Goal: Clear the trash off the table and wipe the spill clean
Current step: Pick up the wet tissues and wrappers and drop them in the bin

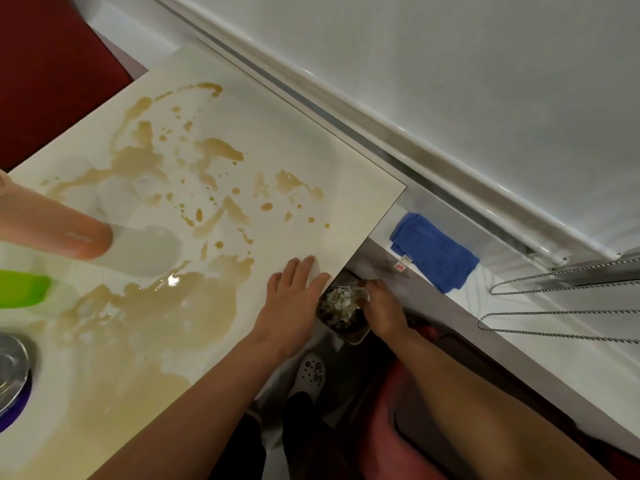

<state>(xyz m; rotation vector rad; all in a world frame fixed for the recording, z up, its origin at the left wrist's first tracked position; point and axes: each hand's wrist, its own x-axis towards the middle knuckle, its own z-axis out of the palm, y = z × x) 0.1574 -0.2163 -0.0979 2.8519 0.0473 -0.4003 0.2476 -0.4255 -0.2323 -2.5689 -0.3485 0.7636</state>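
A brown spill [194,299] spreads in puddles and drops over most of the glossy white table [311,140]. My left hand [294,299] lies flat with straight fingers at the table's right edge. Just below that edge my right hand [381,310] grips a small dark tray [346,327] heaped with pale crumpled scraps [337,303]. A folded blue cloth [433,251] lies on the white ledge to the right, apart from both hands.
A pink cylinder [55,226] and a green object [20,289] stand at the table's left. A metal lid over a purple thing [10,379] sits at the lower left. Bead chains [554,317] hang at the right. A white shoe [311,372] is on the floor below.
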